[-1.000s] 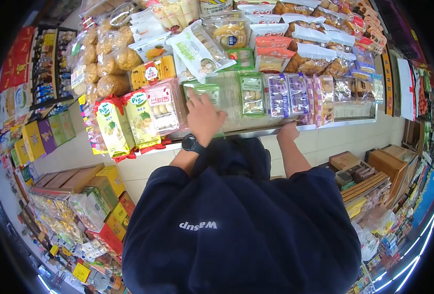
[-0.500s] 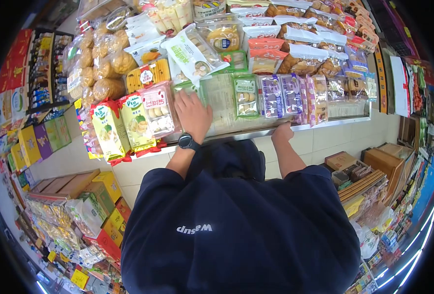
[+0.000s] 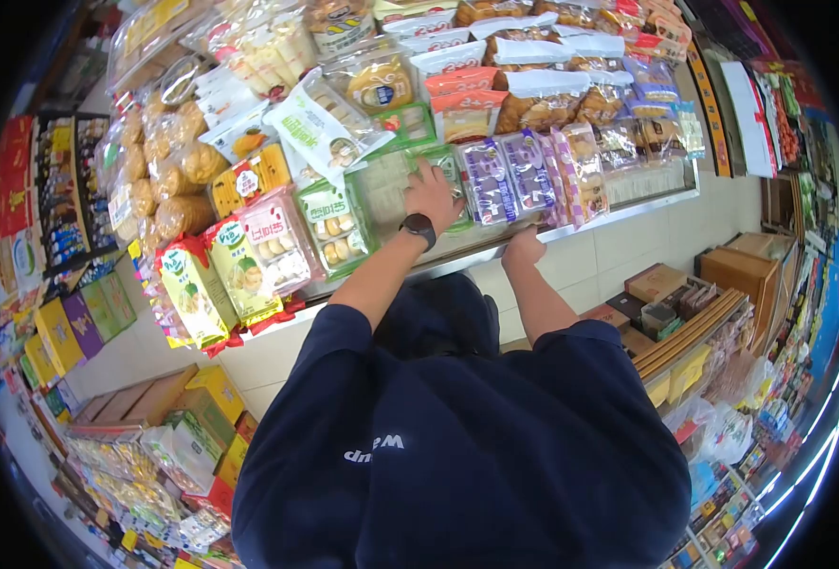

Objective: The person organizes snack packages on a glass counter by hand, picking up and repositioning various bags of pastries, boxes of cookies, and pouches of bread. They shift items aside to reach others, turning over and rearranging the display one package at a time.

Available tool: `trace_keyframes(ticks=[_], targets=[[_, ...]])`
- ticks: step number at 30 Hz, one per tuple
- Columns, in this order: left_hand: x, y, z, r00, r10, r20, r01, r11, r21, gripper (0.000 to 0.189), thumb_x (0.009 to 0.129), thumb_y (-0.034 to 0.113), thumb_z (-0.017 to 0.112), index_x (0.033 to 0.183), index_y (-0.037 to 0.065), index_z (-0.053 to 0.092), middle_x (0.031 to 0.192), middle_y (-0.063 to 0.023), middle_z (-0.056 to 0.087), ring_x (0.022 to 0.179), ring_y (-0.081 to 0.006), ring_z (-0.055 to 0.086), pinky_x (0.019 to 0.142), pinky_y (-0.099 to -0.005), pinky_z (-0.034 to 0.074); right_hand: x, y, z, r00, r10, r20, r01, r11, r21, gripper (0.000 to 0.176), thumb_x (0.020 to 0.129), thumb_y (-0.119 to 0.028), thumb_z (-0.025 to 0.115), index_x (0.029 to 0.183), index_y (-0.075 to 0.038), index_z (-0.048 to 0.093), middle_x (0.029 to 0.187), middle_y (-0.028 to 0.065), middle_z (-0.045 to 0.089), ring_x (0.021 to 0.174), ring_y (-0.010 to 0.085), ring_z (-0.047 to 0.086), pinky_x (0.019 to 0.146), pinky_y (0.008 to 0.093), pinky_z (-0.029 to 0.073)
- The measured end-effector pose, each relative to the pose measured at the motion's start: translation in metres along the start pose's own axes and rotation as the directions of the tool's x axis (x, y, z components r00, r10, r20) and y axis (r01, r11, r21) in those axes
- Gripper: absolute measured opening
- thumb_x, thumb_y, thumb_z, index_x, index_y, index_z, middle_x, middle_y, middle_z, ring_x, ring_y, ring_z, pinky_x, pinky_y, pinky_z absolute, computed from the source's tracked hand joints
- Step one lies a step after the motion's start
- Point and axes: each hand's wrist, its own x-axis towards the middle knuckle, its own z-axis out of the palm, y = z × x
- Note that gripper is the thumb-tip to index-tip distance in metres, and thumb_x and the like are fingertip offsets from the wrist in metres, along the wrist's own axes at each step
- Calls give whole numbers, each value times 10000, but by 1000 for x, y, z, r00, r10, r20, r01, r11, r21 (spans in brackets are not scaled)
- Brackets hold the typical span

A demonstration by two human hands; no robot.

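My left hand [image 3: 431, 197], with a dark watch on the wrist, lies over a green-labelled pack of pastries [image 3: 453, 171]. Its fingers are spread and cover part of the pack. Left of it a second green-labelled pack of pastries [image 3: 334, 228] lies beside a pink-labelled pack [image 3: 275, 242], with a bare strip of the display shelf [image 3: 382, 190] between the two green packs. At the front, my right hand [image 3: 524, 248] is curled on the metal edge [image 3: 581, 226] of the shelf, just below the purple packs [image 3: 530, 175]. Its fingertips are partly hidden.
A white-and-green bag [image 3: 320, 123] leans behind the green packs. Bagged breads [image 3: 543, 100] fill the back right, and bagged round buns [image 3: 168, 175] the left. Yellow packs [image 3: 192, 289] stand at the front left corner. Cartons [image 3: 661, 284] stand at lower right on a neighbouring rack.
My left hand has left the first green pack and moved right onto the other one. The first green pack now lies uncovered beside the pink one. My right hand stays at the edge.
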Motion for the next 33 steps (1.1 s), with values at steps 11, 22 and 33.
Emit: trace_keyframes(ticks=[11,22,33], targets=[[9,11,-1,982,-178,66,185,974,-129,906,697,389,855,1316,-82,391,1538,-331,245,1267,-505,443,924,-521,549,2,2,0,999,-39,-20,38,998,-52,681,898,-359,620,1250,206,477,1223,369,592,1134,464,606,1000,484,468],[-92,-17,-97,980,-157,-124,109,938,-328,816,661,282,833,1284,-54,426,1437,-361,328,1243,-529,449,1039,-522,440,-14,-14,-10,1000,14,12,-13,995,-100,724,898,-387,610,1281,207,456,1257,382,568,1168,474,587,1013,492,463],[-116,-93,-126,865,-338,-371,356,934,-22,780,677,311,811,1260,-67,458,1422,-364,350,1199,-478,470,1011,-493,445,12,8,2,997,-17,69,17,1000,-4,706,913,-398,620,1238,212,480,1214,383,595,1112,465,621,976,480,490]])
